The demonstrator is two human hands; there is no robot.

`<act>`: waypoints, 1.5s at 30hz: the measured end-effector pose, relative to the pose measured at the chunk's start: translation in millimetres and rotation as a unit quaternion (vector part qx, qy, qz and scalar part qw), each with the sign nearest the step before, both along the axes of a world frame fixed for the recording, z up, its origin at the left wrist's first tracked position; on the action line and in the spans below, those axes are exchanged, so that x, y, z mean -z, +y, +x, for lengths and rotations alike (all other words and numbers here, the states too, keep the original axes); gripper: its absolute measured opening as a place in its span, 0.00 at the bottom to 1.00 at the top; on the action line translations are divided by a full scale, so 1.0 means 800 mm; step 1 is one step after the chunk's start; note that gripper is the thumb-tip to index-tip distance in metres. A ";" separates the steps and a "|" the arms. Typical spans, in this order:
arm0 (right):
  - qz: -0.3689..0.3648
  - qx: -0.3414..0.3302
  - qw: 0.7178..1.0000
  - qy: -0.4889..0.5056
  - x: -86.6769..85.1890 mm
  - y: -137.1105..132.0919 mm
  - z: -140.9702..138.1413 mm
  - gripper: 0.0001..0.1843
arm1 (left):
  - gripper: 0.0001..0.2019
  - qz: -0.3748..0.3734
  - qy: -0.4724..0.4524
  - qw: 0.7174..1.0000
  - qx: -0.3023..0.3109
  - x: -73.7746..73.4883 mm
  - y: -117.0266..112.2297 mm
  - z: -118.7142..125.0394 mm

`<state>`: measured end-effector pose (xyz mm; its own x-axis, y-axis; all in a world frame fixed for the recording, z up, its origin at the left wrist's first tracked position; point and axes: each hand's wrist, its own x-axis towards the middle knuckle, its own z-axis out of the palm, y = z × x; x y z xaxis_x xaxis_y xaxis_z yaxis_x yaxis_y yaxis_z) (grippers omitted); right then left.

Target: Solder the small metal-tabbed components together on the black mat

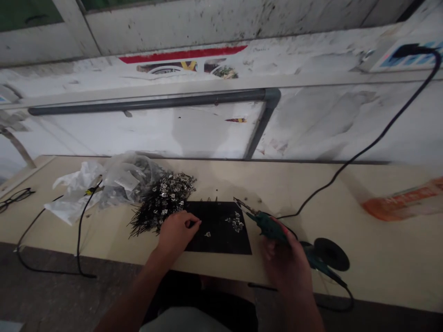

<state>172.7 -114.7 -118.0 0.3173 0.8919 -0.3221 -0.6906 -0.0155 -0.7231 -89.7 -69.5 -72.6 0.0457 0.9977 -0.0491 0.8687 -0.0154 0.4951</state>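
My right hand (285, 258) is closed around a green-handled soldering iron (268, 224), whose tip points up-left over a black mat (224, 230). A few small silvery parts (236, 223) lie on the mat near the tip. My left hand (177, 230) rests at the mat's left edge with its fingers pinched together; what they hold is too small to make out. Just left of that hand lies a heap of thin black wires with metal ends (161, 203).
A crumpled clear plastic bag (114, 182) lies behind the heap. A black round stand (328, 253) sits right of the iron, and its cable (363, 150) runs up to a power strip (408, 53). Spectacles (15, 198) lie far left, an orange packet (404, 200) far right.
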 end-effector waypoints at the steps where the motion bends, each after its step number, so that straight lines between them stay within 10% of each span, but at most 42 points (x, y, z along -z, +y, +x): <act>1: -0.002 0.000 1.000 0.001 0.000 0.000 0.000 0.24 | 0.04 0.001 -0.009 1.000 -0.001 0.000 -0.001 -0.001; 22: -0.019 0.016 0.996 -0.084 0.020 -0.021 0.002 0.17 | 0.20 0.105 0.017 0.992 0.074 0.030 -0.054 -0.026; 35: -0.099 -0.028 0.968 -0.228 -0.022 -0.043 -0.023 0.18 | 0.09 0.078 -0.041 0.984 0.154 0.031 -0.062 -0.046; 45: -0.081 -0.069 0.922 -0.372 0.008 -0.053 -0.013 0.18 | 0.04 0.155 -0.066 0.975 0.148 0.039 -0.049 -0.029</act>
<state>162.2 -157.0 -124.5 0.3911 0.8998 -0.1935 0.0124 -0.2154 -0.9765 -112.6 -108.8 -103.7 0.3201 0.9059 0.2773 0.7328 -0.4223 0.5336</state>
